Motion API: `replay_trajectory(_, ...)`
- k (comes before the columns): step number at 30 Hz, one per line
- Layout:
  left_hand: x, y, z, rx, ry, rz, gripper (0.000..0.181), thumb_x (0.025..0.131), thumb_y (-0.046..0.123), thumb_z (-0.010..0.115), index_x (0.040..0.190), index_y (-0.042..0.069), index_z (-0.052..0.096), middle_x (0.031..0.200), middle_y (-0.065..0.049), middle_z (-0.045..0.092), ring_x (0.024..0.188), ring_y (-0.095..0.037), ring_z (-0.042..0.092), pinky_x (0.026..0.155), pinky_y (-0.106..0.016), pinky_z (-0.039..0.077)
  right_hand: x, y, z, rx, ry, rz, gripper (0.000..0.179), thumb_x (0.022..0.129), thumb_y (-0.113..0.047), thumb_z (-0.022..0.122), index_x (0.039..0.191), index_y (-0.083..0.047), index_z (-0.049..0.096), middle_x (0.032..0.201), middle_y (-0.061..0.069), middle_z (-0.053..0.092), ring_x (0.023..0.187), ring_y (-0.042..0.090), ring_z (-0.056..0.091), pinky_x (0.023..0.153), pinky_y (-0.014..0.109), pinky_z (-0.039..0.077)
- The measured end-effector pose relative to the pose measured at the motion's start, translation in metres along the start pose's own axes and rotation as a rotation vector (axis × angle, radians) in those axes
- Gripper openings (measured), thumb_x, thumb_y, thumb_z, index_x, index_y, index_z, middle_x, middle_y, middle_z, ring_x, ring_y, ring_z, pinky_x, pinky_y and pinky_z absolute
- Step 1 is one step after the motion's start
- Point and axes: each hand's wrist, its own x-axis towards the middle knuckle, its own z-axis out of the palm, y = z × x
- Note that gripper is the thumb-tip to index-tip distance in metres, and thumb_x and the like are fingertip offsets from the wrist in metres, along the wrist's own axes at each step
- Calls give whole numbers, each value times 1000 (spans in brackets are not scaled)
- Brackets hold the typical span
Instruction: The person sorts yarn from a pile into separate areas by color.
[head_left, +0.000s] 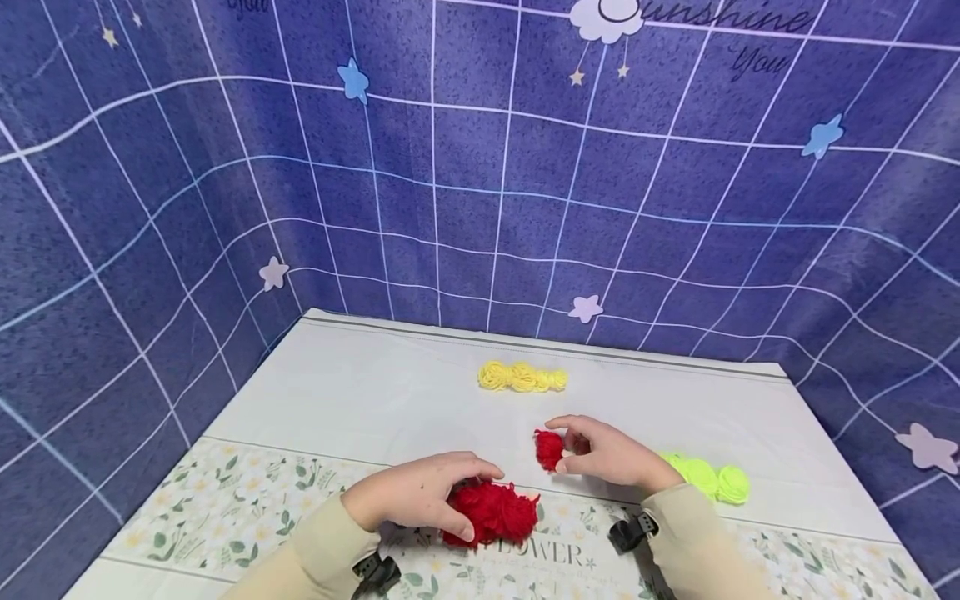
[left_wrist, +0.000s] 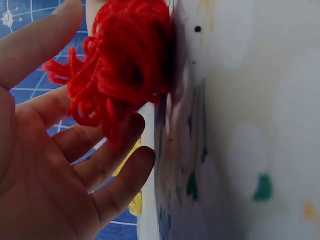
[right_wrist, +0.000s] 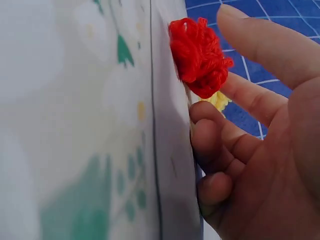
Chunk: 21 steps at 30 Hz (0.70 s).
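Observation:
A large bundle of red yarn [head_left: 495,514] lies on the flowered part of the cloth. My left hand [head_left: 431,496] is spread around its left side, thumb in front and fingers behind. In the left wrist view the red loops [left_wrist: 127,55] sit between thumb and fingers, which stay loosely bent. A smaller red yarn ball [head_left: 549,450] rests farther back on the white cloth. Around its right side is my right hand [head_left: 603,450]. In the right wrist view the thumb stands apart from the small red ball [right_wrist: 200,55], with the lower fingers curled against the cloth.
A yellow yarn row [head_left: 521,377] lies near the table's back edge. Bright green yarn [head_left: 708,479] sits to the right, partly behind my right wrist. A blue gridded curtain [head_left: 465,183] hangs behind the white and flowered tablecloth [head_left: 360,383].

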Motion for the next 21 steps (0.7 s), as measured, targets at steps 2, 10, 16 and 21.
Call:
replay_trajectory(2,0,1,1,18,6,6,69,87,37,81,147,23,51,136,9,53,125,-7,49,104,-33,43,0,1,2,9,8,-1,62,90,-23,76,145,-8,52,94,2,60,77,16,51,71,30,45)
replay_trajectory(10,1,2,6,47,1,1,68,84,29,84,144,28,53,128,14,55,115,-3,50,95,-28,47,1,2,7,-48,40,18,65,88,-27,78,146,-12,52,98,1,61,85,15,54,77,31,47)
replay_trajectory(16,1,2,8,23,3,-36,66,84,24,83,142,32,54,126,16,55,113,-4,50,90,-28,48,2,-1,8,-113,69,17,61,88,-26,78,144,-12,56,98,0,59,86,16,53,75,31,46)
replay_trajectory(21,4,1,8,6,-8,-55,59,88,22,80,140,35,55,126,16,55,114,-4,50,90,-30,49,1,-1,9,-145,88,31,61,87,-28,79,143,-15,57,96,-2,58,84,13,53,74,31,46)
